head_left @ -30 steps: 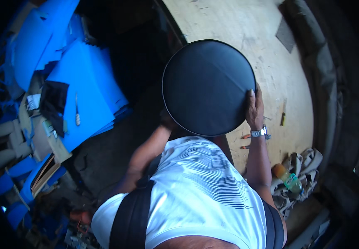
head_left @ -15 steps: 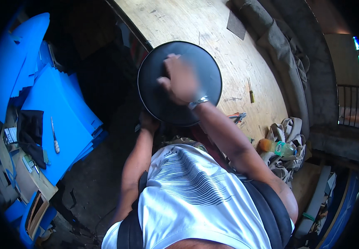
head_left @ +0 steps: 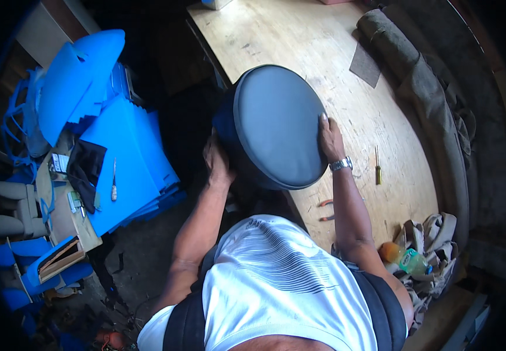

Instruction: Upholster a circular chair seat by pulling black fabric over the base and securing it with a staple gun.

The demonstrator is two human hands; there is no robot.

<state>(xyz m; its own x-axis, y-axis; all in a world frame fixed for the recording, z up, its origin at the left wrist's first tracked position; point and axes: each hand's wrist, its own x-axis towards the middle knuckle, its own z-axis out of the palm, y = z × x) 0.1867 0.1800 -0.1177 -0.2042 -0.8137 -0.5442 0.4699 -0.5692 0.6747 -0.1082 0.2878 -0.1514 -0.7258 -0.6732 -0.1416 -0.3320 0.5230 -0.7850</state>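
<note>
While your right hand (head_left: 330, 140) grips the round black piped cushion (head_left: 281, 123) at 3 o'clock, your left hand (head_left: 218, 162) holds its side at 8 o'clock. Tilted, the cushion is near the view's 12 o'clock; a yellow-handled screwdriver (head_left: 378, 173) lies toward its 4 o'clock.

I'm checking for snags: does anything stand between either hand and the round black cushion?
Nothing visible does. The right hand has its grip on the right edge of the round black cushion; the left hand is at its shadowed left side, where contact is hard to see. The screwdriver lies to the right on the wooden tabletop.
</note>
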